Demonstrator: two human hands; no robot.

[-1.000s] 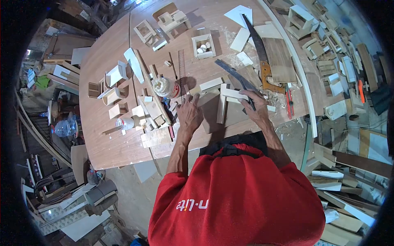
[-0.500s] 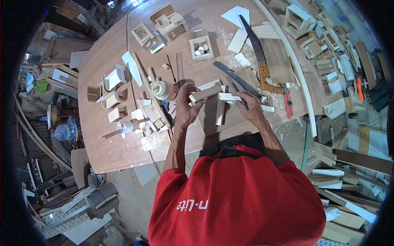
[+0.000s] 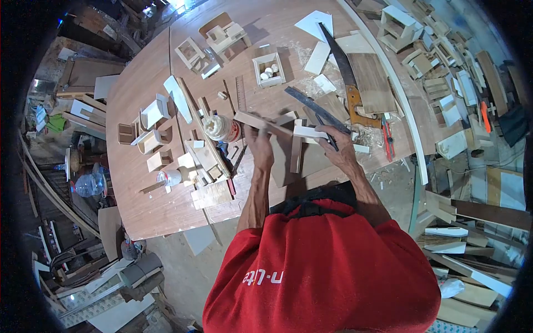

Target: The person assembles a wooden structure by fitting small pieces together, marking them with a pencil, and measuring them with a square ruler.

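Observation:
My left hand is closed around a short wooden strip, which slants down toward the right above the table. In my right hand a pale wooden block is gripped near its end, together with a slim dark pencil-like tool. An upright-looking wooden piece shows beneath the block, between my two hands. Just left of my left hand lies an open jar with pale contents. A dark metal blade or ruler lies beyond my right hand.
A handsaw with an orange-brown handle lies on the right of the table, near red pliers-like handles. Small wooden models and an open box with white round pieces stand further back. A long pale strip runs along the right.
My left hand has moved slightly right, and the strip in it has swung, its far end now pointing up to the left. My right hand has barely moved.

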